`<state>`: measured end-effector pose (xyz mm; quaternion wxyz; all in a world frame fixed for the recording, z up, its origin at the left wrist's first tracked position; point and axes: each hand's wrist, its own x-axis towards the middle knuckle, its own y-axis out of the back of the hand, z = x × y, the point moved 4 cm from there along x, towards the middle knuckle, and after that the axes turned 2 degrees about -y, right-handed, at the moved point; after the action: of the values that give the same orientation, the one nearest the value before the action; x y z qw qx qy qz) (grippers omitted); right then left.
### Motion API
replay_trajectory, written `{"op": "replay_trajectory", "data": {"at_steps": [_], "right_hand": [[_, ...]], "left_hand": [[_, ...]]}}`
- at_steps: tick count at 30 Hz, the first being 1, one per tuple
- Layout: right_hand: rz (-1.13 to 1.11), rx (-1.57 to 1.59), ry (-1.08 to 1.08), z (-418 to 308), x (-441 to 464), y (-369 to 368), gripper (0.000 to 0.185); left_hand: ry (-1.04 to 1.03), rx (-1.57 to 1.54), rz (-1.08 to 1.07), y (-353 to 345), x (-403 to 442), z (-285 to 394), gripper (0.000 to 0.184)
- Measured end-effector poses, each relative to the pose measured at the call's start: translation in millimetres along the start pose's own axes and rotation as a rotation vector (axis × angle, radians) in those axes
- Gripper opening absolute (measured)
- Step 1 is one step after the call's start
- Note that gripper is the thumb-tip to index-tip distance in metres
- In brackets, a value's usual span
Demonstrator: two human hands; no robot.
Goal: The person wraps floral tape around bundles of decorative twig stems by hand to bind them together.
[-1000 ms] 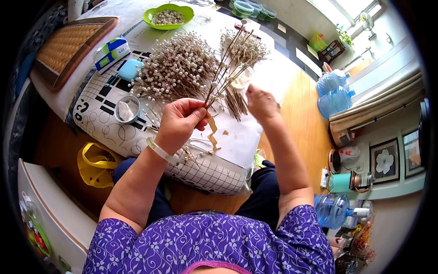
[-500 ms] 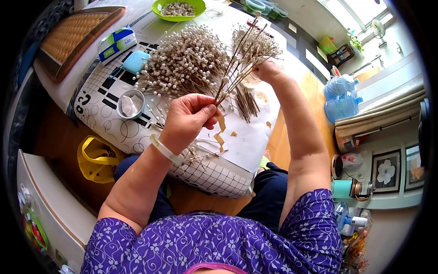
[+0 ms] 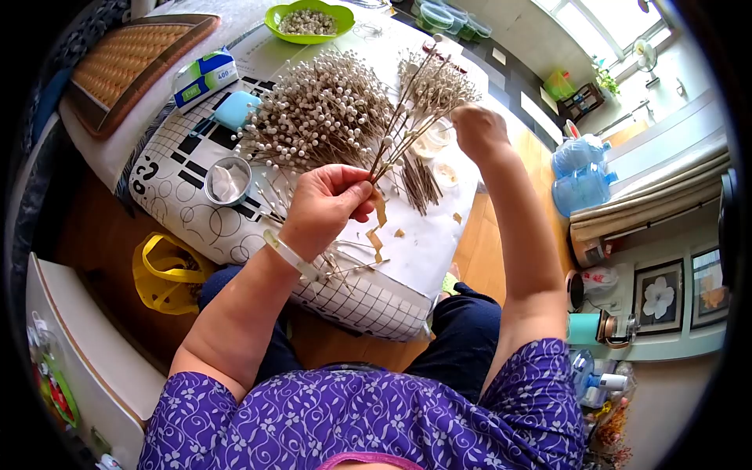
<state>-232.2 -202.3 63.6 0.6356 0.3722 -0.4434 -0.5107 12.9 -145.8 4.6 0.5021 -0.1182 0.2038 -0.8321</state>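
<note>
Head view: right hand [image 3: 479, 131] near table edge [image 3: 451, 244]; left hand [image 3: 327, 205] pinches stems [image 3: 382, 160].

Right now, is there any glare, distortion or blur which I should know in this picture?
In the head view, the window is glaringly bright; the room looks bent toward the black corners; the left hand and the stems it holds look fairly clear; the right hand shows less finger detail.

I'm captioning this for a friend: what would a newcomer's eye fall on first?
Probably the big heap of white-tipped stems on the table. Next, the purple patterned top along the bottom and the green bowl at the table's far side. Nearer than the heap, the left hand pinches a few tall stems.
</note>
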Motion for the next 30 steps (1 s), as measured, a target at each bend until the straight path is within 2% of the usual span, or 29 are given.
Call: {"op": "replay_trajectory", "data": {"at_steps": [3, 5, 8, 9, 14, 25, 30], "right_hand": [[0.384, 0.306, -0.095, 6, -47, 31, 0.008], [0.432, 0.804, -0.221, -4, -90, 38, 0.004], [0.485, 1.154, -0.317, -28, -120, 36, 0.002], [0.513, 1.267, -0.286, -37, -125, 32, 0.003], [0.427, 1.259, -0.201, -75, -130, 35, 0.004], [0.38, 1.221, -0.238, -82, -129, 31, 0.004], [0.393, 1.145, -0.171, -84, -127, 32, 0.005]], "left_hand": [[0.017, -0.052, 0.021, -1, 3, 5, 0.011], [0.057, -0.07, 0.037, -1, 1, -2, 0.011], [0.078, -0.085, 0.02, -5, 0, -6, 0.011], [0.085, -0.083, 0.03, -4, -1, -8, 0.011], [0.087, -0.082, -0.027, -10, 0, -14, 0.012], [0.088, -0.072, -0.006, -10, 1, -19, 0.012], [0.079, -0.067, -0.027, -11, 2, -17, 0.014]]}}
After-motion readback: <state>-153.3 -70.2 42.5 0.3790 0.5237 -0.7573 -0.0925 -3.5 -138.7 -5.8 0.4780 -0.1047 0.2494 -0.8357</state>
